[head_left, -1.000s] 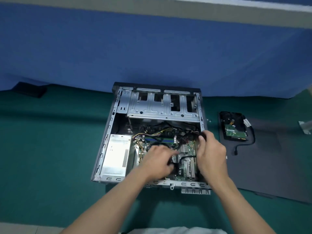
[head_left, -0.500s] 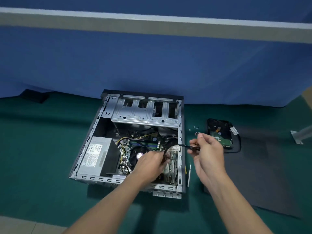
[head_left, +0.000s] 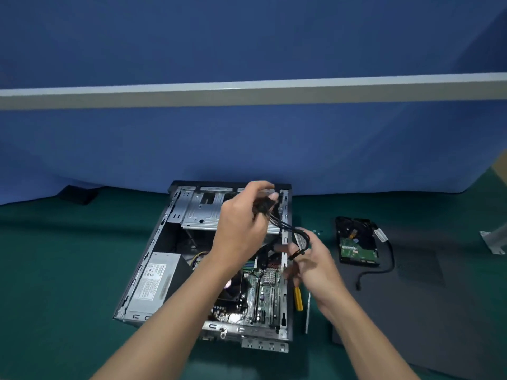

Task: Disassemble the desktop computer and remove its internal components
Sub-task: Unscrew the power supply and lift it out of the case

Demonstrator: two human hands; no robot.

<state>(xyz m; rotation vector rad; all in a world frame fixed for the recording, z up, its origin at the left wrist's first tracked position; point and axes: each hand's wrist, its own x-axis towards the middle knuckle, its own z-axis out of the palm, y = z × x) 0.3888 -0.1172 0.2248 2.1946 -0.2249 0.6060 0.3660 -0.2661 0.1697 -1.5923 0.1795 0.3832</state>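
The left hand (head_left: 241,229) is raised over the open computer case (head_left: 142,270), and its curled fingers pinch the plug end of a black cable (head_left: 285,226). The cable runs toward 4 o'clock into the right hand (head_left: 315,261), whose blurred fingers seem curled round it. Its other end seems to drop toward 7 o'clock onto the circuit board (head_left: 269,292), so the right hand is nearer to it.

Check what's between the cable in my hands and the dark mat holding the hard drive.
Nothing visible: the cable is held above the case wall. Only a screwdriver lies on the table between wall and mat. One strand dips into the case.
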